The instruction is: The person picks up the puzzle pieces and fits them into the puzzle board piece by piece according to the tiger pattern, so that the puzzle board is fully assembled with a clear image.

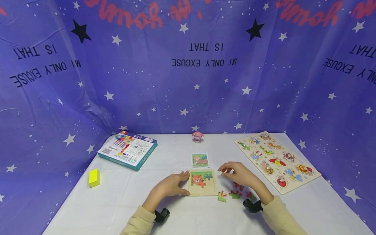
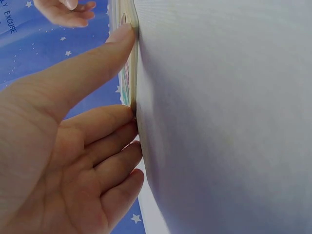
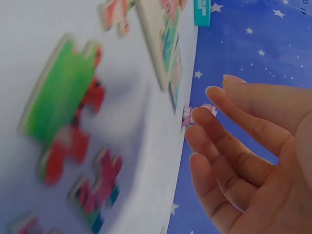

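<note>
A square wooden puzzle tray (image 1: 210,190) lies at the near middle of the table. Fitted pieces in its upper part show an orange tiger face (image 1: 196,180) and greenery; bare wood shows below. My left hand (image 1: 171,185) touches the tray's left edge, thumb near the lower corner and fingers farther up. To the right of the tray, my right hand (image 1: 239,174) is raised with loosely bent fingers and holds nothing. Loose jigsaw pieces (image 1: 222,196) lie below it; a green and red piece (image 3: 58,95) shows large in the right wrist view.
Behind the tray lies a picture card (image 1: 200,160), with a small pink figurine (image 1: 197,136) farther back. A teal-edged box (image 1: 129,148) and a yellow block (image 1: 94,178) are on the left. At right is a wooden insect puzzle board (image 1: 276,160).
</note>
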Action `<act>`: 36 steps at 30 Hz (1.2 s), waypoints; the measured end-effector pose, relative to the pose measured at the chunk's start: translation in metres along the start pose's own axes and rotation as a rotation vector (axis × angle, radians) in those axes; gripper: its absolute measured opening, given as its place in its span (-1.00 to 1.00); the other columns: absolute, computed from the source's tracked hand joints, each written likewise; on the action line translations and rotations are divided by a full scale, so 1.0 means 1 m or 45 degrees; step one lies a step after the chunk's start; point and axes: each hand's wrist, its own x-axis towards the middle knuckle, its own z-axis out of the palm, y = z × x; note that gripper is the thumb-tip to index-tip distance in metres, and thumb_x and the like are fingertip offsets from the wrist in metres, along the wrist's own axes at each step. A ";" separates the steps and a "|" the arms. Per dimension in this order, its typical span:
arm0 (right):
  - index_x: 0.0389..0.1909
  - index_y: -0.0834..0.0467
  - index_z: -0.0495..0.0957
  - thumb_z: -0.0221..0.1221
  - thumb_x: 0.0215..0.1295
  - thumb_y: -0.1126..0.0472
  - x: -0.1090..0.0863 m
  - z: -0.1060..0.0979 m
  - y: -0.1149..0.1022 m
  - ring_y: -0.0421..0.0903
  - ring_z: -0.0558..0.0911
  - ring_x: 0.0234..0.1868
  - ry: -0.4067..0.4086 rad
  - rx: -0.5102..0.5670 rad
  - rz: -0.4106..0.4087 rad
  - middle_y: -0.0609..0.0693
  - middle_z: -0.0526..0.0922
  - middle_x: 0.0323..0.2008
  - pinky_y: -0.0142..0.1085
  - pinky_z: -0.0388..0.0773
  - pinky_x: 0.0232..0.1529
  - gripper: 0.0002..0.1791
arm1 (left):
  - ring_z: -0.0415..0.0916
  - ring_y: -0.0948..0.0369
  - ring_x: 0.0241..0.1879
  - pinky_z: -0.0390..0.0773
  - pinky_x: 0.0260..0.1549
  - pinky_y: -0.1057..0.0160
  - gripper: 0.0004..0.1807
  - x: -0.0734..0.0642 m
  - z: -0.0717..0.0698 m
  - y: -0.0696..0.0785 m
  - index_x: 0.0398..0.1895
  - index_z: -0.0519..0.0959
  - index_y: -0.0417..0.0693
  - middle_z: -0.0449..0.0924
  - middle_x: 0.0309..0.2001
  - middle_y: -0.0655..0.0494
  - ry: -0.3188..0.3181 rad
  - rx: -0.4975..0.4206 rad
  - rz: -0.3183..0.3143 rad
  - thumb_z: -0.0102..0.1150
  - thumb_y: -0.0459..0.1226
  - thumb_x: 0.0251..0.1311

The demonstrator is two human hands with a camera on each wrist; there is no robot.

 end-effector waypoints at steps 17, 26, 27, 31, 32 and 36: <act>-0.13 0.21 0.65 0.32 0.15 0.33 -0.037 -0.016 0.019 -0.23 0.55 -0.35 -0.031 -0.075 0.081 -0.02 0.66 -0.30 -0.37 0.56 -0.41 -0.76 | 0.19 -0.02 0.37 0.21 0.33 0.01 -0.12 -0.001 0.000 0.000 0.35 0.32 -0.26 0.24 0.38 -0.11 0.007 0.000 0.006 0.41 -0.02 0.01; -0.14 0.17 0.65 0.39 0.05 0.31 -0.047 -0.018 0.021 -0.12 0.57 -0.32 -0.090 -0.124 0.209 -0.08 0.61 -0.32 -0.34 0.57 -0.35 -0.70 | 0.18 -0.03 0.37 0.20 0.33 0.00 -0.12 -0.001 -0.001 0.000 0.35 0.32 -0.28 0.25 0.38 -0.13 0.010 -0.014 0.014 0.42 -0.03 0.00; -0.14 0.16 0.65 0.40 0.05 0.31 -0.048 -0.018 0.021 -0.12 0.56 -0.33 -0.094 -0.129 0.216 -0.09 0.61 -0.33 -0.35 0.56 -0.36 -0.70 | 0.18 -0.03 0.37 0.20 0.33 0.00 -0.12 -0.001 -0.001 0.000 0.34 0.32 -0.28 0.25 0.38 -0.13 0.012 -0.017 0.016 0.42 -0.03 0.00; -0.15 0.14 0.64 0.41 0.04 0.28 -0.050 -0.018 0.020 -0.14 0.53 -0.35 -0.109 -0.136 0.248 -0.11 0.59 -0.36 -0.36 0.51 -0.40 -0.69 | 0.19 -0.02 0.37 0.20 0.33 0.01 -0.12 -0.002 0.000 0.000 0.34 0.33 -0.29 0.25 0.37 -0.13 0.015 -0.014 0.026 0.42 -0.04 -0.01; -0.15 0.14 0.64 0.41 0.04 0.28 -0.050 -0.018 0.019 -0.14 0.53 -0.36 -0.110 -0.133 0.256 -0.11 0.58 -0.36 -0.37 0.50 -0.40 -0.69 | 0.19 -0.02 0.37 0.20 0.33 0.01 -0.12 -0.002 0.000 0.000 0.34 0.33 -0.28 0.25 0.37 -0.14 0.015 -0.012 0.026 0.42 -0.04 -0.01; -0.14 0.14 0.64 0.42 0.03 0.26 -0.050 -0.017 0.018 -0.13 0.52 -0.36 -0.109 -0.128 0.282 -0.11 0.57 -0.36 -0.37 0.49 -0.40 -0.68 | 0.19 -0.01 0.37 0.20 0.33 0.01 -0.12 -0.002 0.000 0.000 0.35 0.32 -0.28 0.25 0.38 -0.13 0.014 -0.009 0.022 0.42 -0.04 0.00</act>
